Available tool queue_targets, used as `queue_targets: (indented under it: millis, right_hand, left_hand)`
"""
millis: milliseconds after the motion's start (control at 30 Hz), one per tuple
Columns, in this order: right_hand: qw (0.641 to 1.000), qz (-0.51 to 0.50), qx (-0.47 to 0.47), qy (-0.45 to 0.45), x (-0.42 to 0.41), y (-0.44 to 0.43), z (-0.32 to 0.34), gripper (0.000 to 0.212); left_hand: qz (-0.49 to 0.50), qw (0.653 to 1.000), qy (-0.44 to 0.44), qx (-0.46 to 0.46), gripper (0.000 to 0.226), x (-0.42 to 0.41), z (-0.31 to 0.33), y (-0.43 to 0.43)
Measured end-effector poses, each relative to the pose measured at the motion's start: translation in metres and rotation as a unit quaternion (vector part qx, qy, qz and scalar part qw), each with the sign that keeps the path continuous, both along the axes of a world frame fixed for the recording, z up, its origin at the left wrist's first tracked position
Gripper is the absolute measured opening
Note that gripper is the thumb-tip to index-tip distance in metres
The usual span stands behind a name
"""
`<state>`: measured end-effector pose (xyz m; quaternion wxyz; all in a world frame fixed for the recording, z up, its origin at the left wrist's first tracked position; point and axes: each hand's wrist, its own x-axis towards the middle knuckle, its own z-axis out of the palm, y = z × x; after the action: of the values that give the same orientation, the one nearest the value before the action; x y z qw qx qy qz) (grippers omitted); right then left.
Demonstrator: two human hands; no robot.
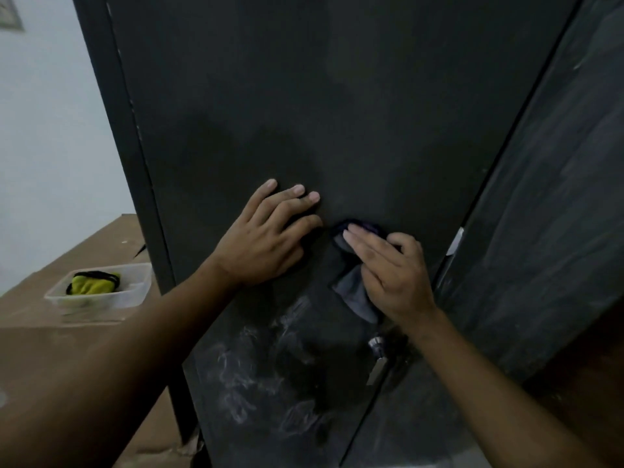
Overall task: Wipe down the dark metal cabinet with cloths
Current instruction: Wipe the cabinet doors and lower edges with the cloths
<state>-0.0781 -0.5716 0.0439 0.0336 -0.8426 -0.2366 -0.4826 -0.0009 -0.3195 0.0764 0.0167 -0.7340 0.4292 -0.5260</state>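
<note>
1. Head view: the right hand presses a grey cloth flat against the dark metal cabinet. Its fingers are straight and point toward 11 o'clock. The cloth's long axis runs roughly 12 to 6 under the palm.
2. The left hand lies flat on the door with fingers spread, holding nothing, just beside the cloth at 9 o'clock.
3. Chalky white smears lie at 7 o'clock from the cloth, below both hands. The next stroke probably goes down and left, clear of the lock at 6 o'clock.
4. A yellow-green cloth sits in a clear tub, well apart at 9 o'clock.
</note>
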Motion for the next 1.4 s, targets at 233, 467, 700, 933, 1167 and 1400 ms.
queue_targets:
  millis: [233, 467, 700, 933, 1167, 1400]
  right_hand:
    - [1.000, 0.010, -0.023, -0.017, 0.012, 0.044, 0.031, 0.047]
    - [0.995, -0.028, -0.097, 0.030, 0.004, 0.073, 0.026, 0.052]
    - [0.976, 0.025, -0.018, 0.216, -0.006, 0.110, 0.049, 0.060]
    - [0.956, 0.065, -0.002, 0.286, -0.007, 0.118, 0.070, 0.056]
    - [0.993, 0.082, -0.014, 0.086, -0.007, 0.079, 0.075, 0.048]
    - [0.984, -0.016, -0.177, 0.027, 0.002, 0.038, 0.067, 0.061]
  left_hand:
    - [0.020, 0.983, 0.168, -0.074, 0.043, -0.049, -0.045, 0.023]
    - [0.076, 0.962, 0.251, -0.076, 0.052, -0.075, -0.074, 0.052]
    - [0.127, 0.949, 0.275, -0.091, 0.074, -0.089, -0.071, 0.024]
    - [0.216, 0.942, 0.234, -0.108, 0.071, -0.075, -0.070, 0.012]
    - [0.195, 0.955, 0.198, -0.107, 0.078, -0.064, -0.057, 0.040]
    - [0.173, 0.961, 0.199, -0.089, 0.070, -0.060, -0.078, 0.040]
